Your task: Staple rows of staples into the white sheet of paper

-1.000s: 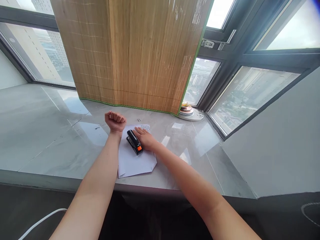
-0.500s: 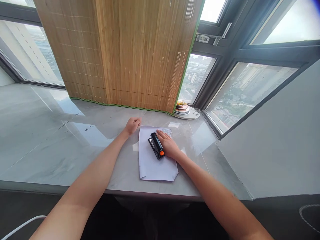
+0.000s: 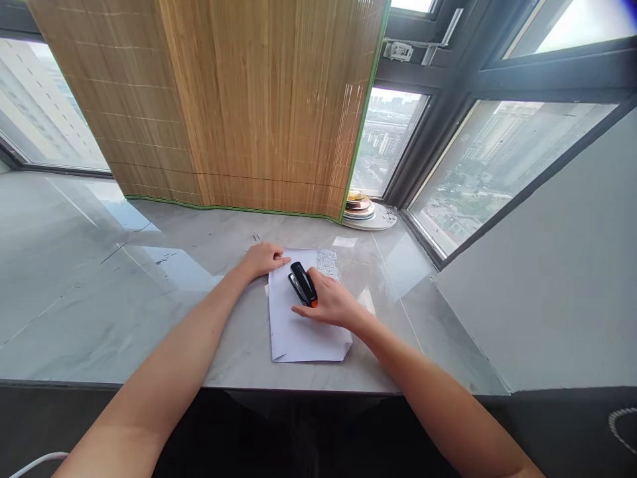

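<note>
A stack of white paper (image 3: 303,338), its lower corners folded, lies on the grey marble-like ledge. Printed or written marks show at its upper right. My left hand (image 3: 261,260) is at the paper's upper left corner, fingers curled and thumb over the edge, closed on it. A black stapler with an orange rear end (image 3: 302,284) sits over the middle of the paper, pointing up and left. My right hand (image 3: 334,302) grips its rear end, thumb along the near side and fingers on the far right side. Part of the stapler is hidden by that hand.
A bamboo mat (image 3: 259,119) with green edging stands upright at the back. Stacked plates (image 3: 359,207) rest on a white round board (image 3: 381,218) in the corner by the windows. A white wall (image 3: 537,285) bounds the right side. Two staple-like bits lie beyond my left hand.
My left hand has moved onto the paper's upper left corner. My right hand has shifted from beside the stapler to around its rear end, and the stapler has moved slightly left and away.
</note>
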Action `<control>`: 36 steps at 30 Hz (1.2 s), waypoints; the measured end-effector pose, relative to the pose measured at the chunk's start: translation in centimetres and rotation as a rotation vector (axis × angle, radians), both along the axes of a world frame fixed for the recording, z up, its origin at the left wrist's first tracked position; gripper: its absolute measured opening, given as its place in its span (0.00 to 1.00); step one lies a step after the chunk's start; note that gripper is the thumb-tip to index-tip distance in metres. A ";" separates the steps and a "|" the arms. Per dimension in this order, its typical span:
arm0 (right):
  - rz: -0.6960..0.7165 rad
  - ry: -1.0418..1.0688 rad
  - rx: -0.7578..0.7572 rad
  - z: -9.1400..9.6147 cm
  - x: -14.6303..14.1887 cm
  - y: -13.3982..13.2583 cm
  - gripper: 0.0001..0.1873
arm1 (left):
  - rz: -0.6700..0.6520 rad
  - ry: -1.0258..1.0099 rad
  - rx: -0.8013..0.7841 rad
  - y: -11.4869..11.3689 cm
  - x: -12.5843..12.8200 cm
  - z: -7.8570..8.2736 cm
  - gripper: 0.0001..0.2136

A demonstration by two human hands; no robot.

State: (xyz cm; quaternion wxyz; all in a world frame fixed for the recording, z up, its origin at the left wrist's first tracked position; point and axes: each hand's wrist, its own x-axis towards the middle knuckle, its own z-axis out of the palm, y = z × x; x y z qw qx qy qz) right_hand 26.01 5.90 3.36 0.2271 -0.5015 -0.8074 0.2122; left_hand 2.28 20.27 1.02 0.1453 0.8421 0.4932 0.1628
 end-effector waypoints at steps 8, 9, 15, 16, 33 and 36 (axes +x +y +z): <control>-0.013 0.114 0.115 -0.5 0.4 1.0 0.14 | 0.003 -0.002 -0.005 0.2 0.0 -0.2 0.22; -0.022 0.149 0.143 -0.6 0.9 1.5 0.15 | 0.002 -0.004 -0.004 0.2 -0.1 -0.3 0.22; -0.221 0.209 0.146 -1.5 4.5 5.3 0.20 | 0.002 -0.057 0.009 0.3 -0.1 -0.5 0.23; -0.235 0.204 0.121 -1.7 4.9 5.7 0.20 | 0.006 -0.064 0.008 0.3 -0.1 -0.5 0.23; -0.239 0.383 0.064 -1.9 5.8 6.2 0.19 | -0.005 -0.130 0.006 0.2 -0.1 -0.2 0.24; -0.427 0.622 0.032 -0.8 6.3 5.7 0.19 | -0.002 -0.190 0.048 -0.2 0.1 0.0 0.23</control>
